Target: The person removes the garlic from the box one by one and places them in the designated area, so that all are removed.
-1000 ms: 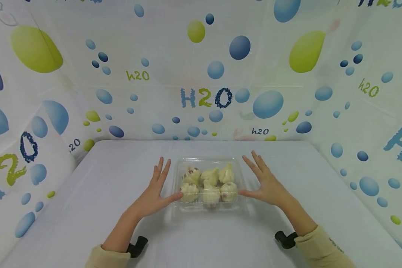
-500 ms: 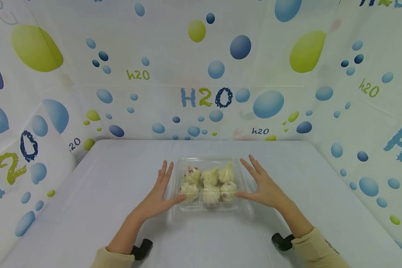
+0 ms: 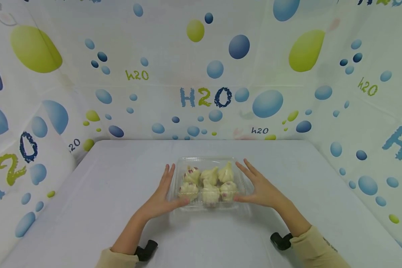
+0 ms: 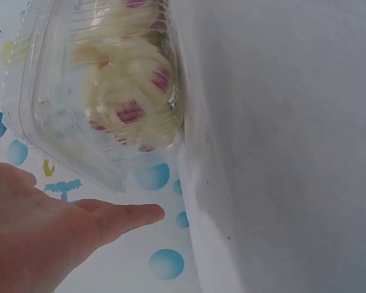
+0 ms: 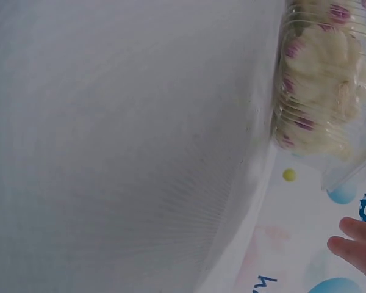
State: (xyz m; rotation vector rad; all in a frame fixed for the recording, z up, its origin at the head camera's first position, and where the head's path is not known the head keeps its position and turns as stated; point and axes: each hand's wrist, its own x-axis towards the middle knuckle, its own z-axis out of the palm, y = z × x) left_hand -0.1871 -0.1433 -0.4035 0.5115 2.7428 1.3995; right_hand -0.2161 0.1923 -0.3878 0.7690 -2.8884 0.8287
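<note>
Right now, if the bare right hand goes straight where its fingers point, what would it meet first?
The right hand would probably meet the clear rectangular plastic box; depth is unclear.

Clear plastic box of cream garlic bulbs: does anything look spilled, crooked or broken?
Nothing stands out: the clear plastic box sits squarely on the white table, six cream garlic bulbs in two rows inside; no crack or spill shows.
</note>
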